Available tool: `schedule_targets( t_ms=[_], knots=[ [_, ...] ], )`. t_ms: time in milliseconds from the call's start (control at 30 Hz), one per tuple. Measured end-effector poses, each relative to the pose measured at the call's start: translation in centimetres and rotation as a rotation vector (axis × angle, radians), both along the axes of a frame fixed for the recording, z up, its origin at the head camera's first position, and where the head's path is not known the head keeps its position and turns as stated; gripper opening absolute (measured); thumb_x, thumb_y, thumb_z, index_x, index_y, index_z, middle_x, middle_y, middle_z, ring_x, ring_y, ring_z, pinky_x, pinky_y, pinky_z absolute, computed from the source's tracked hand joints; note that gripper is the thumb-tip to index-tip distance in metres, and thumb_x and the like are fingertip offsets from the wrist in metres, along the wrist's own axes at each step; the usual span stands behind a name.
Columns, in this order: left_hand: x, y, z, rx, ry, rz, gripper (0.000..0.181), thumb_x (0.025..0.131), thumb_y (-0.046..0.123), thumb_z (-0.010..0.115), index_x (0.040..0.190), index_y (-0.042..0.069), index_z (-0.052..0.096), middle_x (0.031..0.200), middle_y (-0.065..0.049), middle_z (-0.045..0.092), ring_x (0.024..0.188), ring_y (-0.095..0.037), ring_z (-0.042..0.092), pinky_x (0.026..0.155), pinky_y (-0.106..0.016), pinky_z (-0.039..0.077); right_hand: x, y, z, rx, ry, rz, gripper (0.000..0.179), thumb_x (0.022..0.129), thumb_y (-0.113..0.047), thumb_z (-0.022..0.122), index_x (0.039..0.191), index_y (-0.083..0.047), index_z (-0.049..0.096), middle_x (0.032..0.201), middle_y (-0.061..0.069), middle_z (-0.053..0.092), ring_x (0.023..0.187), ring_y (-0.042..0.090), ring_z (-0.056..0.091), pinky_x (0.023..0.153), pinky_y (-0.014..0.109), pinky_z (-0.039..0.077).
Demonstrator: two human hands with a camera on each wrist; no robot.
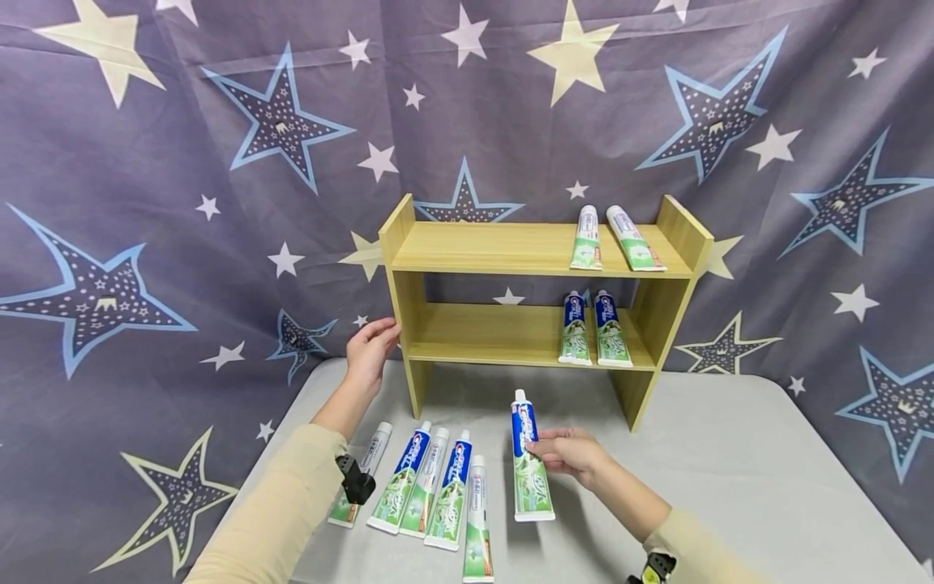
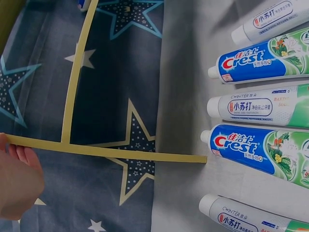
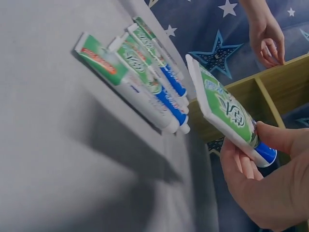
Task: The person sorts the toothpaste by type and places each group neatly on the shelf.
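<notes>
My right hand [image 1: 572, 454] pinches a blue-and-green Crest toothpaste tube [image 1: 531, 478] by its side, in front of the shelf and above the table. The tube's white cap points toward the shelf. My left hand [image 1: 370, 353] holds the front edge of the wooden shelf's [image 1: 467, 251] left side panel, its fingertips partly hidden there in the left wrist view. Between my arms, several tubes lie in a row: Crest tubes [image 1: 448, 495] alternate with white-and-green baking soda toothpaste tubes [image 1: 477, 523].
Two white-and-green tubes [image 1: 586, 239] lie at the right of the upper board. Below them, two Crest tubes [image 1: 575, 332] lie side by side on the lower board. The grey table [image 1: 730, 470] meets a star-patterned curtain [image 1: 182, 300] behind the shelf.
</notes>
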State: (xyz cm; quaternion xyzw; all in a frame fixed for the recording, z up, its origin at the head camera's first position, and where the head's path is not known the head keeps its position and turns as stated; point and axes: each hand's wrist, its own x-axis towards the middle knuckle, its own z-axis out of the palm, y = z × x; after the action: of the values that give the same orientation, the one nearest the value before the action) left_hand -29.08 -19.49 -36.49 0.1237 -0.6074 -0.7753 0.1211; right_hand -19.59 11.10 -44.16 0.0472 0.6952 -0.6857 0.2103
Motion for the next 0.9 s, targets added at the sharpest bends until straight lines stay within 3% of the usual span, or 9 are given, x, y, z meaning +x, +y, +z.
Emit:
schedule_targets(
  t_ms=[233,400,900],
  knots=[
    [-0.1,0.2,-0.2,0.012,-0.002,0.008,0.013,0.087,-0.001,0.065,0.093,0.010,0.064,0.074,0.013,0.064,0.078,-0.004,0.066,0.093,-0.024,0.056,-0.8,0.0,1.5,0.010,0.009,-0.023,0.046,0.084,-0.003,0.069,0.122,0.018,0.051,0.076,0.001,0.072,0.061,0.005,0.066,0.064,0.024,0.061],
    [-0.1,0.2,0.0,0.005,0.007,0.010,0.013,0.087,-0.001,0.065,0.096,0.009,0.064,0.074,0.014,0.064,0.079,-0.002,0.066,0.090,-0.021,0.056,-1.0,0.3,2.5,0.018,0.014,-0.031,0.048,0.084,-0.004,0.069,0.123,0.016,0.050,0.079,0.002,0.073,0.064,0.008,0.068,0.068,0.026,0.062],
    [-0.3,0.0,-0.1,0.000,-0.002,0.025,0.012,0.087,0.000,0.065,0.093,0.010,0.064,0.072,0.015,0.064,0.073,0.000,0.063,0.098,-0.028,0.054,-1.1,1.4,4.8,0.008,0.015,-0.012,0.054,0.086,-0.005,0.067,0.130,0.017,0.044,0.078,-0.002,0.071,0.066,0.007,0.068,0.070,0.025,0.061]
  ],
)
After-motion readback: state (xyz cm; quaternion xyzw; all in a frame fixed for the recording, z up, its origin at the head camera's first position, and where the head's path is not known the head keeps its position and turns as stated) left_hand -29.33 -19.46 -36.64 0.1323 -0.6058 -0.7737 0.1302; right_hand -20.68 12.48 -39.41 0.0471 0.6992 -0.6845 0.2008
